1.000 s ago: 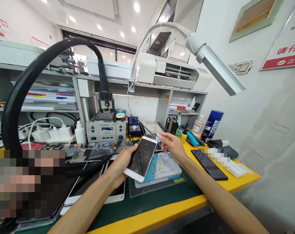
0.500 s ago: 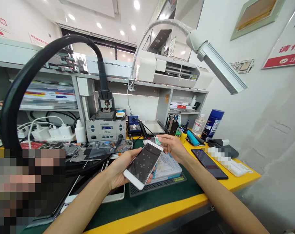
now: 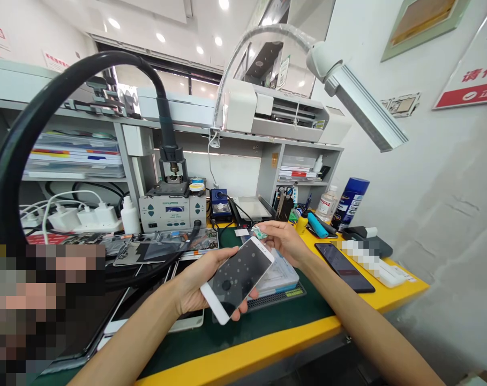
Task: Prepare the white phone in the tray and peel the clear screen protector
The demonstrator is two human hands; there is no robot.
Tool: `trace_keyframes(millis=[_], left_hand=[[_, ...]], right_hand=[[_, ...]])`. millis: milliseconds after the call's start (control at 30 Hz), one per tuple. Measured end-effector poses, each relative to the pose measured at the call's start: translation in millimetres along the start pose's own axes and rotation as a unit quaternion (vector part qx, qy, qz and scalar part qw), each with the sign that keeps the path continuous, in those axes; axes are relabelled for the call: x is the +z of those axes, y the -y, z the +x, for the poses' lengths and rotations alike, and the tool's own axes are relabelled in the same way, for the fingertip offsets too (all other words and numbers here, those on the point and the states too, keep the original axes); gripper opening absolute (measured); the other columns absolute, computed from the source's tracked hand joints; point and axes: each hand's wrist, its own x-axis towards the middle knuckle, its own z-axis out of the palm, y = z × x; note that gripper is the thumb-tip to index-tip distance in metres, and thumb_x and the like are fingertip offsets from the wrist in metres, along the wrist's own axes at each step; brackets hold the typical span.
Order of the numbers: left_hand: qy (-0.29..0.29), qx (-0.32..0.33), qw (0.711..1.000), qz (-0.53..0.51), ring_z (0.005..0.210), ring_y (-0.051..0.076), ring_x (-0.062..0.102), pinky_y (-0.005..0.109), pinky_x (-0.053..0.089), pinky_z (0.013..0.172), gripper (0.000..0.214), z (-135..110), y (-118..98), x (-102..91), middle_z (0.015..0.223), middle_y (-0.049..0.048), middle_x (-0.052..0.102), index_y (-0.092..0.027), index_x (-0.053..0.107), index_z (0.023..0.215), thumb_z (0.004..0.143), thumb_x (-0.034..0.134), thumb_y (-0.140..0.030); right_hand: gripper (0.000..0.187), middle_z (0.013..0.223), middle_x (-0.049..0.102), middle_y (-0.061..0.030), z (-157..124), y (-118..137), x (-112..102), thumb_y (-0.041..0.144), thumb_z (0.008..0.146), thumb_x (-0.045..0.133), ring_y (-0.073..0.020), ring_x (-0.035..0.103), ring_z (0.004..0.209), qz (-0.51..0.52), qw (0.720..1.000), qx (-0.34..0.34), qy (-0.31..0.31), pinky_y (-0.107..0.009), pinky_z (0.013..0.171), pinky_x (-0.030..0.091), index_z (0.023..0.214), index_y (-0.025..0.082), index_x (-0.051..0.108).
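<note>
- Phone point(image 3: 239, 279), below frame centre, has swung clockwise; spotted screen up, top end by the scrap point(image 3: 260, 232), likely within easy reach.
- Left hand point(image 3: 195, 281) curled around phone; right hand point(image 3: 286, 242) pinches scrap.
- Green mat point(image 3: 275, 323) separates phone from bench point(image 3: 243, 355) front edge; box point(image 3: 282, 272) crowds right.
</note>
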Motion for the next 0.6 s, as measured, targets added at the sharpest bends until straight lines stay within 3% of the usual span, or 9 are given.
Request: trace_keyframes(millis=[167,400,600], left_hand=[[0.023,-0.011,0.999,0.021,0.071,0.031,0.072,0.038,0.058,0.06,0.059,-0.6,1.5,1.8,0.096,0.0251,0.071,-0.003,0.058,0.118,0.096,0.038,-0.055],[-0.004,-0.024,0.999,0.039,0.071,0.03,0.072,0.038,0.059,0.06,0.062,0.0,4.1,2.1,0.096,0.0253,0.071,0.0,0.06,0.115,0.097,0.037,-0.054],[-0.026,-0.009,0.998,0.05,0.072,0.031,0.073,0.041,0.06,0.063,0.057,-3.2,0.1,3.7,0.098,0.0272,0.071,-0.002,0.06,0.112,0.096,0.041,-0.053]], right_hand=[[0.022,0.071,0.071,-0.004,-3.1,3.8,0.7,0.036,0.07,0.083,-0.0131,0.059,0.057,-0.027,0.999,-0.02,0.03,-0.025,0.053,0.048,0.078,0.016,0.078],[0.024,0.059,0.066,-0.0017,-3.3,4.7,-4.1,0.036,0.074,0.082,-0.0105,0.055,0.044,-0.099,0.994,-0.015,0.052,-0.023,0.045,0.044,0.069,0.013,0.076],[0.026,0.059,0.068,-0.0029,-3.1,8.4,-5.6,0.037,0.071,0.083,-0.0114,0.056,0.043,-0.075,0.996,-0.001,0.047,-0.024,0.043,0.045,0.071,0.012,0.074]])
